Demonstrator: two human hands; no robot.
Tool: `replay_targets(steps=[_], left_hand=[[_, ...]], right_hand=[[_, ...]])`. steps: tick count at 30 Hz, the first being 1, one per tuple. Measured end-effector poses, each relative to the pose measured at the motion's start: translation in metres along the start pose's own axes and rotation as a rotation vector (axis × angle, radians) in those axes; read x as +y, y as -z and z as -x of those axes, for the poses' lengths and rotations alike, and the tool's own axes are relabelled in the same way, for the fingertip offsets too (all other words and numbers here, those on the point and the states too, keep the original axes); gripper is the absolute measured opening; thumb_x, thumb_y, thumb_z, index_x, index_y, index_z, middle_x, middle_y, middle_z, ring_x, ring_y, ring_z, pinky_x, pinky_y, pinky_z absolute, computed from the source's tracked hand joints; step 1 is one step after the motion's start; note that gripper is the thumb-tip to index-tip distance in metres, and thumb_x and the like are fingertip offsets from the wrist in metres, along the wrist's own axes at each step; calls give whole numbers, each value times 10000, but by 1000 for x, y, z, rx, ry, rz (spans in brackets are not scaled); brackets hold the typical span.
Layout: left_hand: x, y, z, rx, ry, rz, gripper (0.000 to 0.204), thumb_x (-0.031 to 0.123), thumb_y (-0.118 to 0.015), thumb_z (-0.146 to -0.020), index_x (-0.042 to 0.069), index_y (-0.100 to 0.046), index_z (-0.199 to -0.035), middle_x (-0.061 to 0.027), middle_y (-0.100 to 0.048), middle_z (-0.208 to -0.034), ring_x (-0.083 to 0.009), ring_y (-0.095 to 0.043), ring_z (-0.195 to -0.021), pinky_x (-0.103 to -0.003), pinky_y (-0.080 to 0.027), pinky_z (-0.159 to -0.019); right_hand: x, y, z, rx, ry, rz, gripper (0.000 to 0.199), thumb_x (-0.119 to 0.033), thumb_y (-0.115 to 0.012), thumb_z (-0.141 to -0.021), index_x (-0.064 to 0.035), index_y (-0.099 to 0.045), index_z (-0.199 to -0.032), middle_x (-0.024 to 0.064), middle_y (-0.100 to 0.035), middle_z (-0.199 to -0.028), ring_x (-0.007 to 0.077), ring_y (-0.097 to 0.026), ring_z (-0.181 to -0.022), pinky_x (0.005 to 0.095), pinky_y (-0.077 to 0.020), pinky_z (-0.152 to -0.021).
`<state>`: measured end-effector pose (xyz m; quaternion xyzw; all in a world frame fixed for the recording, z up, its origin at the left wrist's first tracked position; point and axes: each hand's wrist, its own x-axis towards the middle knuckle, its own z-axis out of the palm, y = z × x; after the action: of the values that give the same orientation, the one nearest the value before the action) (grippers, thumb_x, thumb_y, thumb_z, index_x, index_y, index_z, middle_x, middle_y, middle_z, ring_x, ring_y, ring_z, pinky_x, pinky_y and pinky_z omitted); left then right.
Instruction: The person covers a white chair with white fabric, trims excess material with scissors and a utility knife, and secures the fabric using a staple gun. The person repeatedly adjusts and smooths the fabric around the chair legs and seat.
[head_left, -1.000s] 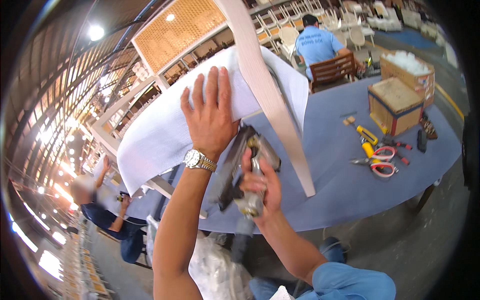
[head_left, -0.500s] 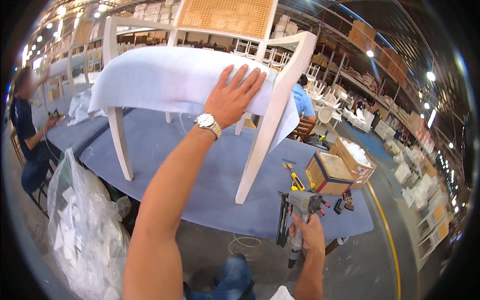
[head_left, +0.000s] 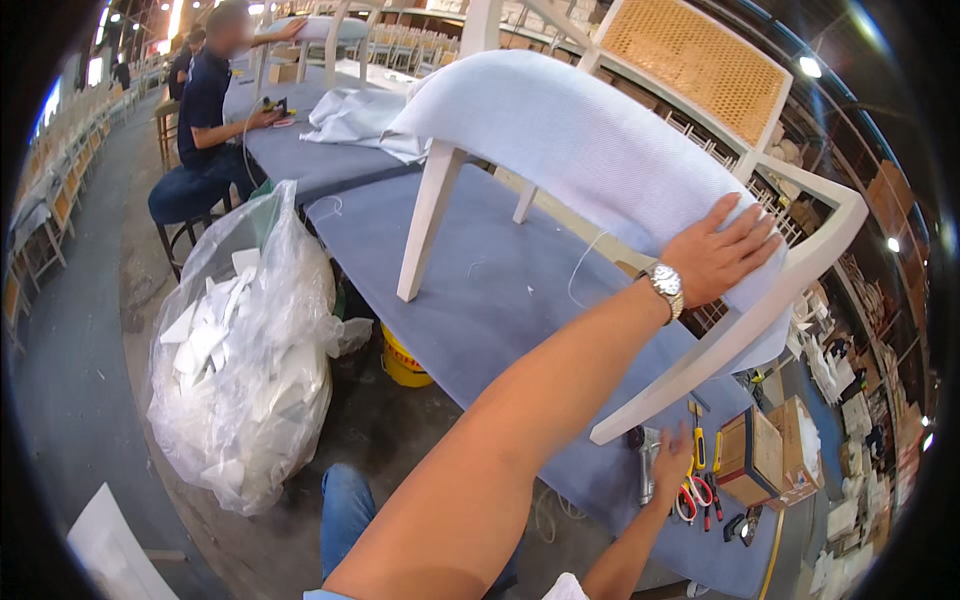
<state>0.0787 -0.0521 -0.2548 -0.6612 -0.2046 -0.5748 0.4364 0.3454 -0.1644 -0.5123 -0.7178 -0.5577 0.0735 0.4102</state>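
Note:
A pale wooden armchair [head_left: 432, 215] with a woven cane back stands on the blue-grey covered table [head_left: 400, 350]. Light blue fabric [head_left: 570, 115] drapes over its seat and hangs loose near the right front leg. My left hand [head_left: 715, 252], wearing a metal watch, lies flat on the fabric near the right arm post, fingers spread. At the table's near right, the grey nail or staple gun [head_left: 647, 468] rests on the surface. Right beside it is my right hand [head_left: 669, 468], fingers stretched out and not wrapped round the handle; whether it still touches the gun I cannot tell.
Red-handled scissors [head_left: 688, 500], a yellow cutter [head_left: 699, 450] and cardboard boxes [head_left: 750, 458] sit right of the gun. A clear bag of white scraps [head_left: 245, 370] stands left of the table, near a yellow bucket [head_left: 402, 362]. A person [head_left: 215, 110] sits at the adjoining table.
My view has swung left, shifting the chair rightward in the picture. My right hand, which held the gun at the table's front edge, has set it on the table. My left hand stays on the fabric.

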Motion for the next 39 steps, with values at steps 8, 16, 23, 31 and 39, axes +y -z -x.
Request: replay_targets(steps=[8,16,23,31,39], left_hand=[[6,0,0,-84,39,30,533,196,-583,-877,164,-513,-1404,-101,-477,-1495,-251,-392,-1424,-509,-210,-1212],[51,119,125,-428,530,347,637,203,-711,-847,127,-491,-1440,-173,-474,-1473,-342,-431,-1382,-528,-315,-1143],[228,326,424,-1126,1198,245,267,275,-628,-901,119,-687,-1110,-140,-669,-1097,-381,-661,-966,-493,-530,-846],[320,377,550,-2366,1119,750,288,331,-601,-923,121,-700,-1092,-138,-682,-1166,-382,-675,-984,-494,-544,-849],[279,354,542,-2097,1419,795,293,330,-597,-927,125,-701,-1110,-133,-681,-1179,-374,-674,-999,-490,-542,-859]], right_hand=[[-185,-6,-54,353,238,-460,630,-200,-769,-856,79,-466,-1333,217,-600,-1214,313,-600,-1107,402,-464,-984],[-134,-16,-88,646,435,-323,643,-205,-780,-816,35,-486,-1334,237,-647,-1166,388,-635,-1062,433,-484,-941],[-145,-16,-99,574,314,-483,686,-223,-771,-803,-16,-452,-1373,265,-655,-1160,428,-641,-1090,464,-501,-912],[-141,-8,-94,517,284,-487,644,-178,-757,-806,4,-454,-1344,253,-663,-1135,412,-652,-1063,443,-504,-901],[-142,-27,-105,553,301,-441,586,-181,-779,-824,7,-485,-1294,171,-658,-1092,297,-650,-964,386,-500,-892]])
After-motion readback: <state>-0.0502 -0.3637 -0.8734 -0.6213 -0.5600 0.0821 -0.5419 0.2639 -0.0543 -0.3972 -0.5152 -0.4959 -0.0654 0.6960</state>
